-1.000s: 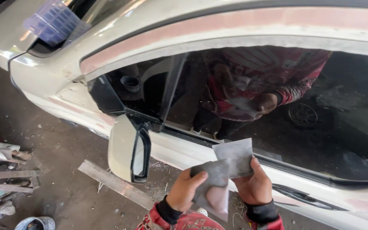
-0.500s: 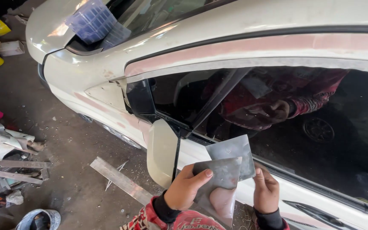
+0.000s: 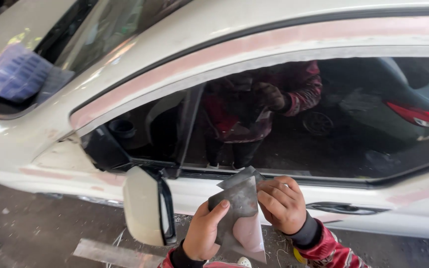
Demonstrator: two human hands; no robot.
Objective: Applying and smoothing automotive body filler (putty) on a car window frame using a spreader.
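My left hand (image 3: 202,235) grips a flat grey metal spreader (image 3: 239,211) from below, thumb across its face. Pinkish filler (image 3: 248,232) is smeared on the lower part of the blade. My right hand (image 3: 283,203) pinches the top right edge of a second grey blade (image 3: 242,176) that lies behind the first. Both hands are held in front of a white car door (image 3: 194,193), just below the side window (image 3: 284,119). A pink filler strip (image 3: 254,47) runs along the roof edge above the window.
The white side mirror (image 3: 145,206) sticks out just left of my left hand. A black door handle (image 3: 341,208) lies to the right. A flat metal strip (image 3: 110,253) lies on the dirty concrete floor. Paper covers part of the windscreen (image 3: 21,74).
The view has moved closer and to the right along the car door. My right hand has shifted from the blade's lower edge up to its top corner. The floor clutter at left has left the view.
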